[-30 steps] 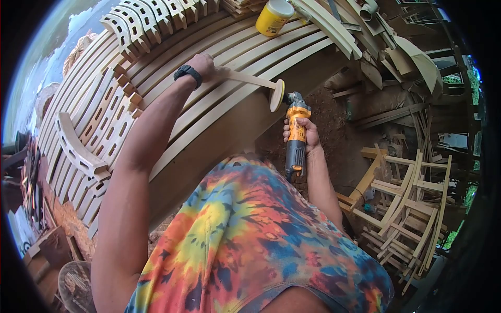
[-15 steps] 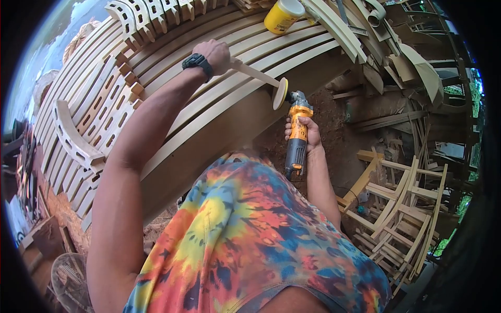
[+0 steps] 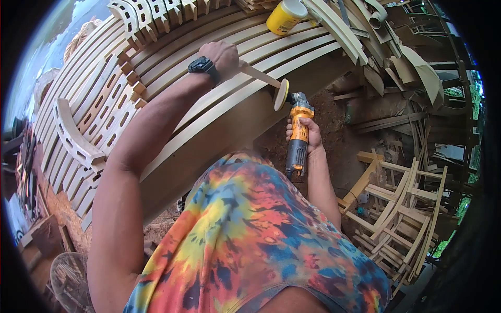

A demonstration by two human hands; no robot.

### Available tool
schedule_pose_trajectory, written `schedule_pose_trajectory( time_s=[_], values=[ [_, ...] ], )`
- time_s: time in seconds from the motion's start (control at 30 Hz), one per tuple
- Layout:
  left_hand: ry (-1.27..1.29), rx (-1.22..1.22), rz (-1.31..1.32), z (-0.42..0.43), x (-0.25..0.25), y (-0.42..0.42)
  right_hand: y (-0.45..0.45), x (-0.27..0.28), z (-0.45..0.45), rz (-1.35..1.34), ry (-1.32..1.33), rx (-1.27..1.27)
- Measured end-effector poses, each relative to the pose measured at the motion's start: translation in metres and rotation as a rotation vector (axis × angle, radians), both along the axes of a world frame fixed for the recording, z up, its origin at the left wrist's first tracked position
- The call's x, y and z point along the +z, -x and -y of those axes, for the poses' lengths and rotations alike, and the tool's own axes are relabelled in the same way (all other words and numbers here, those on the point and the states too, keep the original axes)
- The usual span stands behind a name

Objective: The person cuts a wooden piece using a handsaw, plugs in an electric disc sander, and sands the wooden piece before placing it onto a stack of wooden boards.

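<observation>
My left hand [image 3: 222, 58], with a black watch on its wrist, is closed around one end of a slim wooden piece [image 3: 261, 76]. The far end of that piece meets the round sanding disc [image 3: 281, 95], seen nearly edge-on. The disc is fitted to a yellow-and-black angle grinder [image 3: 299, 138]. Fingers wrapped round the grinder's body, my right hand [image 3: 311, 134] holds it upright in view, disc end farthest from me. Under my left forearm lie long curved wooden strips [image 3: 235, 88] side by side.
Slotted curved wooden pieces [image 3: 104, 112] rest on the strips at left, with more at the top. A yellow tub with a white lid [image 3: 286, 16] stands on the strips. Wooden frames [image 3: 407, 208] and offcuts lie on the right.
My left hand has shifted slightly to the right along with the wooden piece. The grinder in my right hand has hardly moved.
</observation>
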State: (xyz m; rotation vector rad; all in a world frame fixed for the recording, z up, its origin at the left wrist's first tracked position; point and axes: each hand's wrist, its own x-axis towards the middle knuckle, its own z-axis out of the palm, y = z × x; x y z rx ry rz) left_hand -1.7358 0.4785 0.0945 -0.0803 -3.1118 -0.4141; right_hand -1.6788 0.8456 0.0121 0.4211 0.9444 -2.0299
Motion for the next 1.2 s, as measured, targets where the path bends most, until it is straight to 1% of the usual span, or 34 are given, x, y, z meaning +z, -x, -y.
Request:
schedule_pose_trajectory(
  time_s=[0.07, 0.13, 0.17, 0.27, 0.37, 0.5, 0.53, 0.67, 0.77, 0.83, 0.87, 0.93, 1.13, 1.2],
  values=[
    [0.016, -0.005, 0.000, 0.005, -0.003, 0.004, -0.001, 0.001, 0.000, -0.004, -0.018, -0.009],
    [-0.009, 0.006, 0.052, 0.014, -0.022, 0.013, -0.002, 0.002, 0.000, -0.009, -0.037, -0.020],
    [-0.007, -0.001, 0.050, 0.019, -0.033, 0.016, -0.003, 0.001, 0.000, 0.002, -0.015, -0.026],
    [-0.081, 0.131, 0.226, 0.022, -0.043, 0.019, -0.003, -0.005, -0.004, 0.012, 0.055, -0.039],
    [-0.115, 0.167, 0.246, 0.026, -0.058, 0.026, -0.003, -0.009, -0.008, 0.023, 0.147, -0.041],
    [-0.146, 0.156, 0.281, 0.031, -0.063, 0.043, -0.004, -0.016, -0.015, 0.052, 0.271, -0.027],
    [-0.132, 0.149, 0.241, 0.031, -0.065, 0.047, -0.005, -0.017, -0.016, 0.053, 0.274, -0.032],
    [-0.071, 0.119, 0.252, 0.030, -0.062, 0.057, -0.006, -0.025, -0.021, 0.100, 0.396, -0.018],
    [-0.028, 0.088, 0.180, 0.030, -0.061, 0.060, -0.006, -0.035, -0.024, 0.137, 0.468, -0.011],
    [-0.009, 0.089, 0.360, 0.026, -0.048, 0.061, -0.006, -0.038, -0.026, 0.149, 0.489, -0.010],
    [-0.003, 0.089, 0.361, 0.026, -0.050, 0.061, -0.006, -0.040, -0.026, 0.171, 0.516, -0.014],
    [0.000, 0.055, 0.220, 0.029, -0.059, 0.060, -0.006, -0.043, -0.025, 0.193, 0.549, -0.015],
    [0.041, 0.076, 0.239, 0.028, -0.060, 0.062, -0.006, -0.053, -0.023, 0.253, 0.637, -0.014],
    [0.048, 0.083, 0.247, 0.026, -0.057, 0.062, -0.005, -0.057, -0.022, 0.285, 0.703, -0.018]
  ],
)
